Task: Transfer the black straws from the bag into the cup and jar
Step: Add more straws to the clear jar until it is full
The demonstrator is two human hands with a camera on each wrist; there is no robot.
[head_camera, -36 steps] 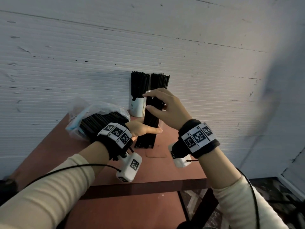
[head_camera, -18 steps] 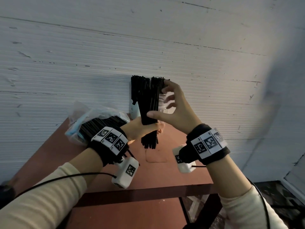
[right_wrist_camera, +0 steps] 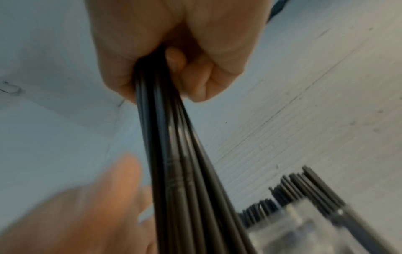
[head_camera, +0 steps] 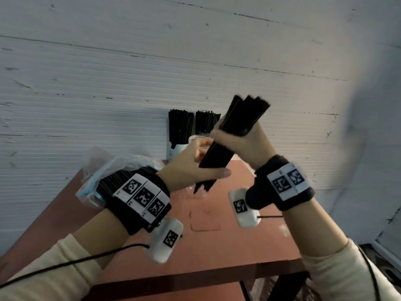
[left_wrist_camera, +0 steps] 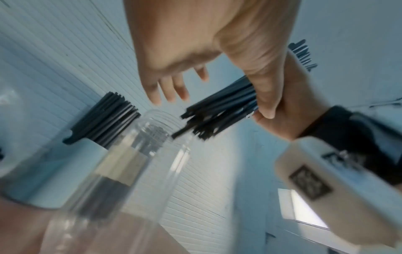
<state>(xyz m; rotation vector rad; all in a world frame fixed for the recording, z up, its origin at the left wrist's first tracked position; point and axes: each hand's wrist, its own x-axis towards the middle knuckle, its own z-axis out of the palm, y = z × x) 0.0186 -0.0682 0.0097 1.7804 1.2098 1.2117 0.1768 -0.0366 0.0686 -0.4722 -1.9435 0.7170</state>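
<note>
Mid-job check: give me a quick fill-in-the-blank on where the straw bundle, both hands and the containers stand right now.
1. The bundle of black straws is gripped in the ____ hand.
2. The left hand is ____, fingers straight beside the bundle's lower end.
3. The clear jar by the wall stands on the ____ table.
4. The plastic bag at the table's left still holds black ____.

Missing words: right; open; red; straws
</note>
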